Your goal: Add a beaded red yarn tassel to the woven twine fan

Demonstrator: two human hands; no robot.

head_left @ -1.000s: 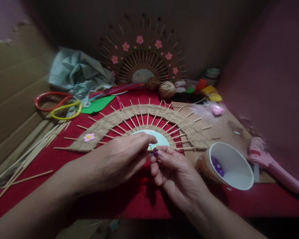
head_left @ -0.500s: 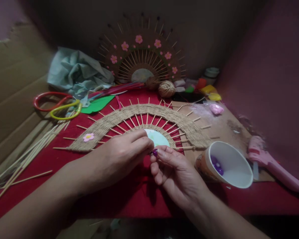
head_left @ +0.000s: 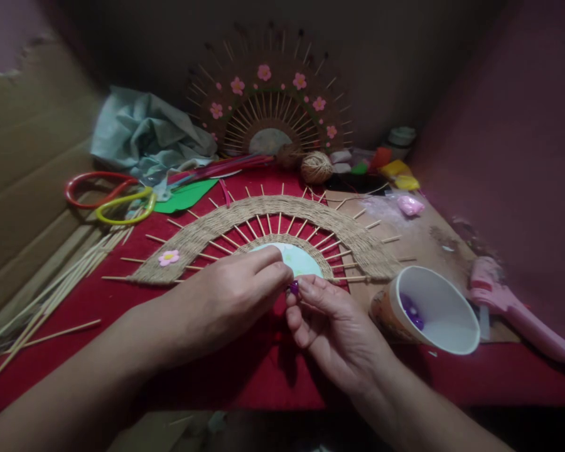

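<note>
My right hand [head_left: 336, 326] pinches a small shiny purple bead [head_left: 294, 287] between thumb and fingertips. Palm down, my left hand [head_left: 238, 292] is closed, with its fingertips right beside the bead; whatever they hold is hidden. Both hands are over the near edge of a half-round woven twine fan [head_left: 282, 204] with thin sticks fanning out. A pink flower [head_left: 169, 258] sits on its left end, and its pale blue half-disc [head_left: 306, 260] is partly covered by my hands. Right of my right hand, a paper cup [head_left: 445, 307] lies tilted, with purple beads [head_left: 412, 312] inside.
Red-and-yellow-handled scissors [head_left: 125, 206] and thin sticks [head_left: 70, 276] lie at left. A pink glue gun [head_left: 503, 295] is at far right. Behind stand a flowered fan [head_left: 263, 73], a twine ball [head_left: 316, 167] and a crumpled cloth [head_left: 144, 135]. Cardboard [head_left: 433, 220] lies under the fan's right end.
The view has shifted very slightly. Both hands stay together at the bead, with only a small movement of the fingertips.
</note>
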